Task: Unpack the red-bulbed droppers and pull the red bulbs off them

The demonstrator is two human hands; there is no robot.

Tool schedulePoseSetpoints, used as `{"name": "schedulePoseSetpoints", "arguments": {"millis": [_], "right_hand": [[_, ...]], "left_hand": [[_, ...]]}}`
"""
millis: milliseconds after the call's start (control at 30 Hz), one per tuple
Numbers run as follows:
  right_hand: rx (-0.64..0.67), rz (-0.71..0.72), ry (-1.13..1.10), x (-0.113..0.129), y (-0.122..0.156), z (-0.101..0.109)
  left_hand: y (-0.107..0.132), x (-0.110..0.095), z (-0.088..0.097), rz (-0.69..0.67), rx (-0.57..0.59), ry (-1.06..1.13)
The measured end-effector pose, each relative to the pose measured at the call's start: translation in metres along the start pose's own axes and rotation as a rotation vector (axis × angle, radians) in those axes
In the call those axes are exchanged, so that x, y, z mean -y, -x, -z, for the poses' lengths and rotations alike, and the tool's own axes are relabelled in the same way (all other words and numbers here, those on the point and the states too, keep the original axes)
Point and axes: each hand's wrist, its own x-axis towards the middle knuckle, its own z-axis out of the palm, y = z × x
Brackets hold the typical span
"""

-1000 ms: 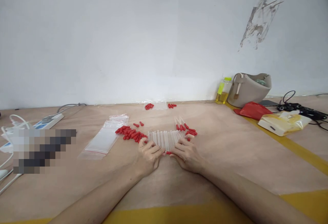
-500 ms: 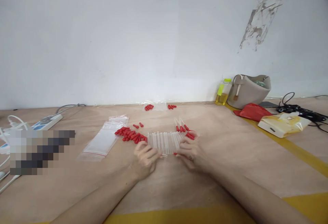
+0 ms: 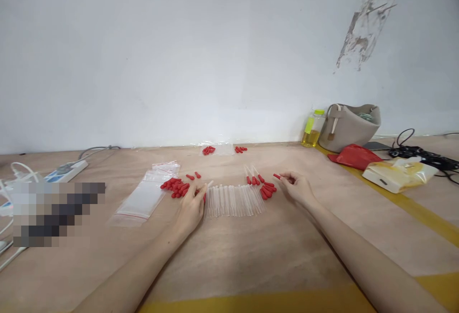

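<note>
My left hand point(image 3: 192, 208) is closed at the left end of a row of clear dropper tubes point(image 3: 233, 200), with the pale end of one tube point(image 3: 210, 184) showing at its fingertips. Beside and partly behind its fingers lies a heap of red rubber bulbs point(image 3: 177, 187). Off to the right, my right hand point(image 3: 298, 188) pinches a single red rubber bulb point(image 3: 277, 176). Between that hand and the row sits a small group of red bulbs point(image 3: 268, 189). Just behind them, several droppers point(image 3: 254, 179) have red bulbs fitted on pale tubes.
Clear zip bags point(image 3: 143, 193) lie left of the heap. At the wall are a plastic bag point(image 3: 224, 149) and two small groups of red bulbs. On the right stand a bottle point(image 3: 311, 129), a grey handbag point(image 3: 349, 129), a red pouch point(image 3: 358, 157) and a tissue pack point(image 3: 398, 174). A power strip point(image 3: 66, 171) lies left.
My hands have moved apart from the near side of the tube row. The left went back to its left end; the right went right and back with a red bulb, uncovering the small bulb group.
</note>
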Motion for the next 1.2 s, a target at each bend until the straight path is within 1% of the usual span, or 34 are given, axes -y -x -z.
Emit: {"name": "schedulePoseSetpoints", "arguments": {"millis": [100, 200, 300, 400, 500, 633, 800, 933, 1067, 1200], "right_hand": [[-0.011, 0.013, -0.025, 0.001, 0.001, -0.003], [0.027, 0.017, -0.066, 0.006, 0.003, -0.006], [0.109, 0.000, -0.079, 0.011, 0.006, -0.008], [0.181, 0.013, 0.001, 0.015, 0.008, -0.009], [0.222, 0.066, 0.078, 0.016, 0.009, -0.011], [0.240, 0.103, 0.097, 0.017, 0.008, -0.011], [0.137, 0.031, 0.194, 0.021, 0.010, -0.010], [0.096, -0.033, 0.295, 0.033, 0.006, -0.011], [0.132, -0.104, 0.388, 0.047, -0.011, -0.012], [0.216, -0.177, 0.403, 0.051, -0.032, -0.022]], "left_hand": [[-0.004, -0.001, -0.003, -0.063, -0.065, -0.005], [-0.007, -0.006, -0.003, -0.102, -0.097, -0.035], [-0.006, -0.010, -0.002, -0.118, -0.042, 0.015], [-0.003, -0.014, -0.002, -0.088, 0.021, 0.134], [0.000, -0.017, -0.003, -0.025, 0.046, 0.196], [0.002, -0.021, -0.004, 0.013, 0.068, 0.212], [0.002, -0.022, -0.002, 0.014, 0.098, 0.218], [0.002, -0.022, 0.005, -0.014, 0.097, 0.222], [0.002, -0.021, 0.014, -0.077, 0.135, 0.195], [0.001, -0.019, 0.020, -0.143, 0.145, 0.138]]}}
